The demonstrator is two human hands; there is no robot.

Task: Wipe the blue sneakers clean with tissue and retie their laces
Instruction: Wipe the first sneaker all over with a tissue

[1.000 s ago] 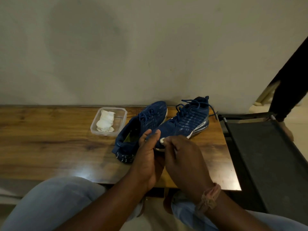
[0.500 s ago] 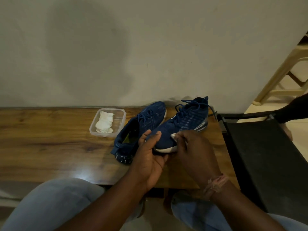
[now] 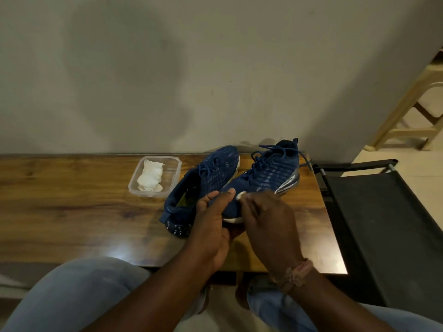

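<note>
**Tissue back at the toe of the right-hand shoe**

Since half a second ago the right hand has slid a little back toward the toe, and the dark sleeve that showed at the right edge has gone from view; the left hand's hold looks unchanged.

That right hand pinches a small wad of white tissue in curled fingers and presses it on the toe of the right-hand blue sneaker. This shoe lies with its toe toward the person and its heel toward the wall, its laces loose across the top. The left hand grips the same toe from the other side, thumb and fingers curled over the fabric, palm under the white sole edge.

Just beside it, touching or nearly so, lies the second sneaker, heel toward the person, opening upward.

Left of the shoes stands a clear plastic tub with a heap of white tissue inside. All sit on a wooden table against a plain wall. A black folding chair is at the table's right end, and a pale chair farther off.
</note>
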